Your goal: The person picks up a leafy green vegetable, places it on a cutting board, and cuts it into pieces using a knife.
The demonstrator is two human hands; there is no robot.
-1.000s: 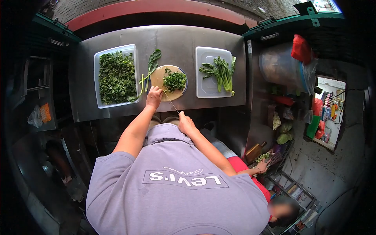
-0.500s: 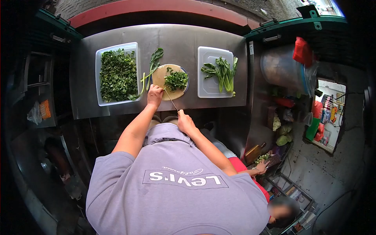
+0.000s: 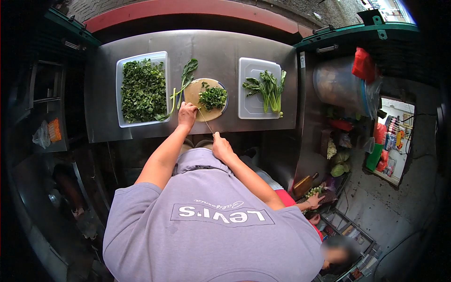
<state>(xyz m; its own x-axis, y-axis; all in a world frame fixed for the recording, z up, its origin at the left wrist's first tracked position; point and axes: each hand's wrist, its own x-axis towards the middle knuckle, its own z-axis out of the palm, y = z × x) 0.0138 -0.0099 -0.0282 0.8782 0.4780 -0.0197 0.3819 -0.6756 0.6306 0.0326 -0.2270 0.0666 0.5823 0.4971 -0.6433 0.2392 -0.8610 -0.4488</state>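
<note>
a red ledge [image 3: 188,14] beyond the table's [image 3: 211,49] far edge; past its right edge, a grey wall [image 3: 369,211] with a bright opening [image 3: 392,141].

Food-prep kitchen: s/s worktop [image 3: 211,51], chopping bd [image 3: 192,93], tub [image 3: 119,94] w/ chopped veg [image 3: 143,89].

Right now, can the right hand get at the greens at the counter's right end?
Probably yes: nothing visible stands between the right hand and the greens, which lie uncovered. But it grips a knife, likely to be set down first.
</note>
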